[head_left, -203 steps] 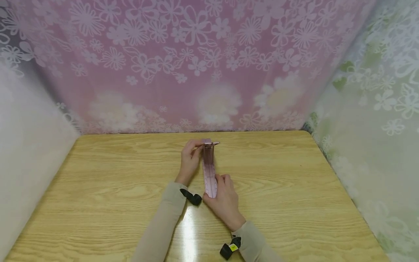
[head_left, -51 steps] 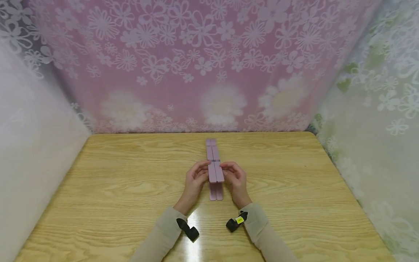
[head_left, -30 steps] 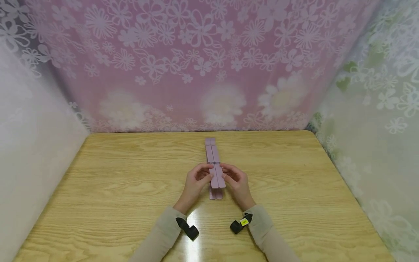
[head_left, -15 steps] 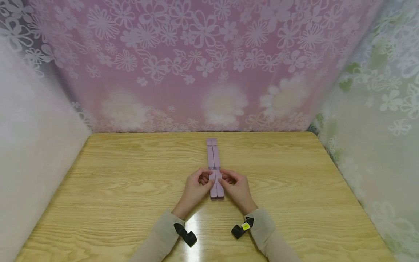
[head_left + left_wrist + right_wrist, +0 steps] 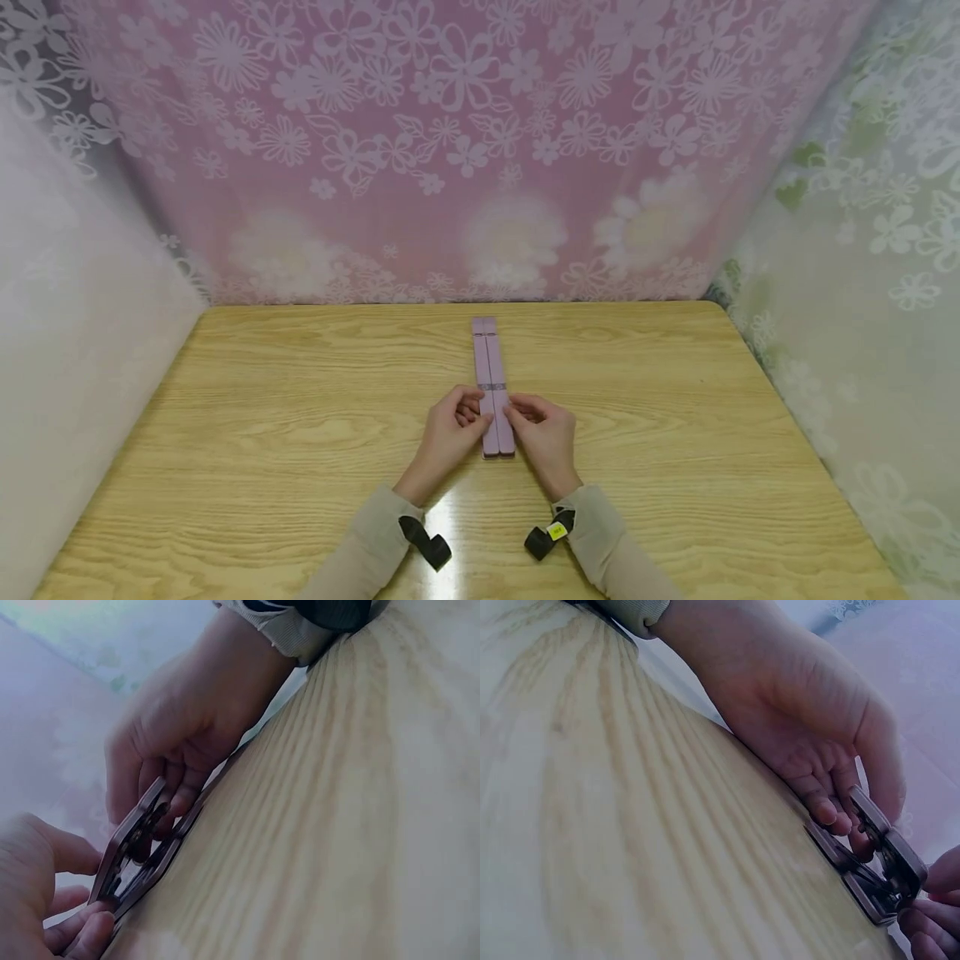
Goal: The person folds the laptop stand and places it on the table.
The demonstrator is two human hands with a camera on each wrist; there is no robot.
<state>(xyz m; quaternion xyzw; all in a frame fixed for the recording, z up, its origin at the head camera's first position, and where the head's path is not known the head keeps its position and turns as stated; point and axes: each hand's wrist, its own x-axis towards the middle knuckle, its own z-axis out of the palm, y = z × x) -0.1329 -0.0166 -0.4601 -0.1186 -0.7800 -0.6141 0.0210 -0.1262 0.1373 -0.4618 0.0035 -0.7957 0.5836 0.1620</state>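
A mauve folding laptop stand [image 5: 492, 358], two narrow bars side by side, lies lengthwise on the table. Dark joints show between its upper and lower layers at the near end, in the left wrist view [image 5: 124, 840] and the right wrist view [image 5: 889, 859]. My left hand [image 5: 448, 432] pinches the stand's left edge near that end, thumb on top and other fingers curled at the side. On the opposite edge, my right hand [image 5: 546, 433] holds it with the thumb on top. The far half of the stand is untouched.
The wood-grain table [image 5: 285, 400] spreads around the stand on all sides. Behind it hangs a pink floral cloth [image 5: 405, 208]; pale cloth walls [image 5: 847, 333] flank the table. Black wrist cameras [image 5: 426, 542] sit on both sleeves.
Earlier one end stood raised at the far side. The near upper section has since come down onto the lower bars, both hands following it. In the last half second almost nothing has moved.
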